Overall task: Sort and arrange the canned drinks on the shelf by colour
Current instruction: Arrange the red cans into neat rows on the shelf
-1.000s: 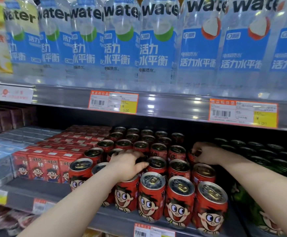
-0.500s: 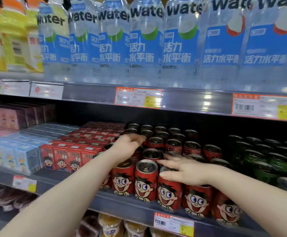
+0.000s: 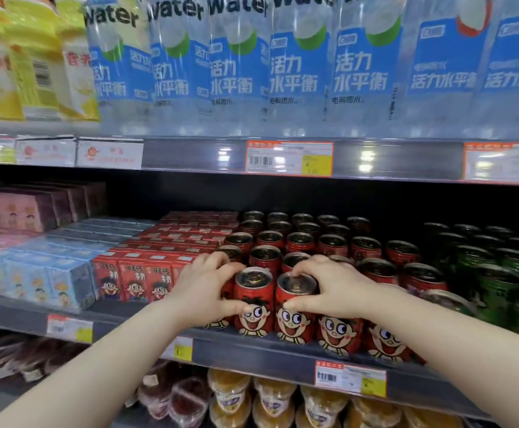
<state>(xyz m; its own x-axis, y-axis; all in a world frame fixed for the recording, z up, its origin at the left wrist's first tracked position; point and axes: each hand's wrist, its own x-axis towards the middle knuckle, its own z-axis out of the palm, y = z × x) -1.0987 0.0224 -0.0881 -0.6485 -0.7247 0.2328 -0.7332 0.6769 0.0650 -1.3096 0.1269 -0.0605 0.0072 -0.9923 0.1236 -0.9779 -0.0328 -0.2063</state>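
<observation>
Several red cans (image 3: 332, 242) with a cartoon face stand in rows on the middle shelf (image 3: 252, 350). Dark green cans (image 3: 496, 273) fill the shelf to their right. My left hand (image 3: 204, 288) grips a front-row red can (image 3: 253, 301), fingers curled over its back and thumb on its front. My right hand (image 3: 329, 288) grips the neighbouring front-row red can (image 3: 293, 307), fingertips on the lid and thumb on the face. Both cans stand upright on the shelf, side by side.
Red cartons (image 3: 134, 279) with the same face sit left of the cans, then light blue cartons (image 3: 45, 279) and pink boxes (image 3: 7, 211). Water bottles (image 3: 295, 66) line the shelf above. Packaged snacks and jelly cups (image 3: 270, 400) lie on the shelf below.
Both hands came forward from the rear and middle rows to the front row. Each now grips a front red can; the right hand lay flat on the cans before.
</observation>
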